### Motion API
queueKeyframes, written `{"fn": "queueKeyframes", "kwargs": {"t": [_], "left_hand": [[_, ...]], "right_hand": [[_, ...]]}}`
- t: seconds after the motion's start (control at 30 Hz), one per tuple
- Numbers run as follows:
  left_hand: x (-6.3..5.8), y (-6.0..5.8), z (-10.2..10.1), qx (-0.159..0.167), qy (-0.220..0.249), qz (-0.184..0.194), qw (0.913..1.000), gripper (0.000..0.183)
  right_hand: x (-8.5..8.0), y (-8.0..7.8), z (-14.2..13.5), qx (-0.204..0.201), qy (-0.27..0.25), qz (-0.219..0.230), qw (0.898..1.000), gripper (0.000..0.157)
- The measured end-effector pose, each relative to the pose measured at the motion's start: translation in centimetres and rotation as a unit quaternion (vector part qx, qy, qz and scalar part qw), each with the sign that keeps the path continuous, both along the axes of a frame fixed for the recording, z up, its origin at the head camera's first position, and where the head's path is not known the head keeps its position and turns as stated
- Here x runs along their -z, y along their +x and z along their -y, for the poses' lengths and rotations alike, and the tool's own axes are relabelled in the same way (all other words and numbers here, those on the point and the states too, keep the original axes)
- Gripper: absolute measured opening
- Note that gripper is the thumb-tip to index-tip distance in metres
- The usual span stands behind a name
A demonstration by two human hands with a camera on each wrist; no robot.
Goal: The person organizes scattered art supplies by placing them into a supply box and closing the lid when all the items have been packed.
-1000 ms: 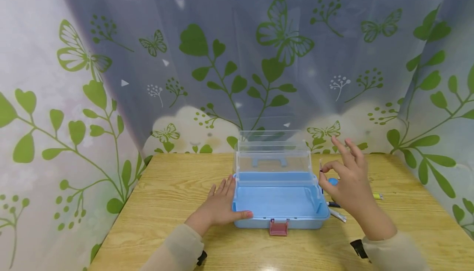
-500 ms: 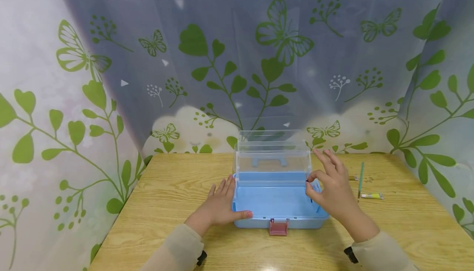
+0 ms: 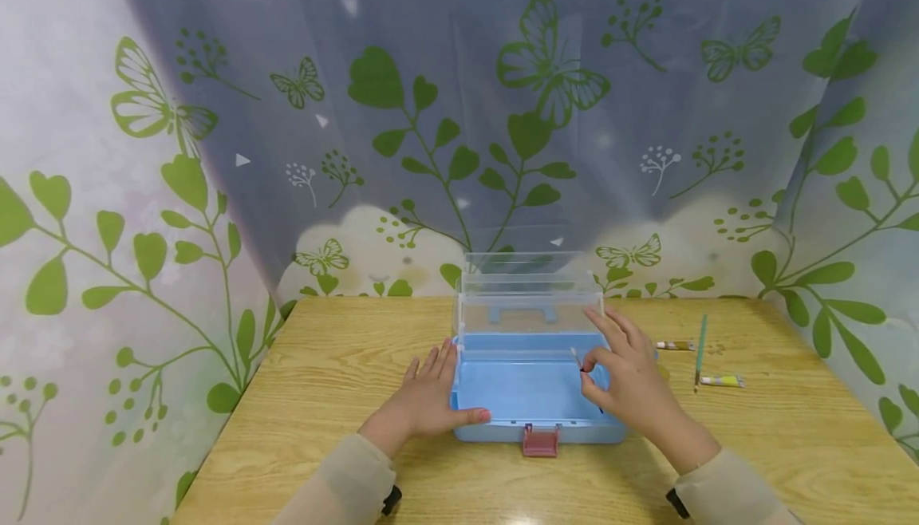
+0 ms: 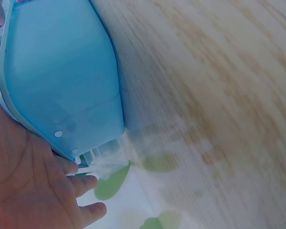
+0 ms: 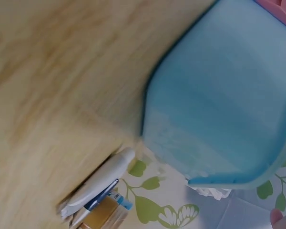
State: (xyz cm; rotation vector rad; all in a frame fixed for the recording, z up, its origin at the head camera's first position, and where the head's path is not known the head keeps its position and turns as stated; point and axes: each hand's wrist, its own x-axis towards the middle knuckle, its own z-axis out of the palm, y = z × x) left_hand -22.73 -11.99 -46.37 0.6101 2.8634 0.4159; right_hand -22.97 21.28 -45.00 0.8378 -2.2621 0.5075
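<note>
A light blue storage box [image 3: 502, 433] stands on the table, its clear lid [image 3: 527, 282] raised at the back and its pink latch [image 3: 540, 441] hanging at the front. My left hand [image 3: 424, 397] rests against the box's left side with straight fingers, the thumb over the front rim. In the left wrist view, that palm lies beside the blue wall [image 4: 62, 71]. Above the right part of the box, my right hand [image 3: 635, 385] pinches a thin stick [image 3: 576, 357], pale at its upper end and dark below, between thumb and forefinger. Its exact kind is unclear.
Right of the box lie a green-handled paintbrush [image 3: 700, 345], a brown-banded tube [image 3: 675, 345] and a yellow-banded tube [image 3: 723, 380]. The right wrist view shows a white tube [image 5: 100, 183], a dark blue pen [image 5: 101, 194] and a brownish container [image 5: 102, 212] beside the box.
My right hand has moved left with the stick, from beyond the box's right side to over its inside. The left hand has stayed in place.
</note>
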Motion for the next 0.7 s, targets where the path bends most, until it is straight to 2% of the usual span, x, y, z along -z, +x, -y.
{"fn": "queueKeyframes", "kwargs": {"t": [0.4,0.7], "left_hand": [[0.0,-0.16,-0.08,-0.003,0.001,-0.007,1.0,0.118],[-0.11,-0.04,-0.12,-0.003,0.006,0.0,1.0,0.118]], "right_hand": [[0.42,0.21,0.1,0.031,0.044,0.052,0.997,0.025],[0.82,0.22,0.17,0.033,0.063,0.081,0.994,0.026]]}}
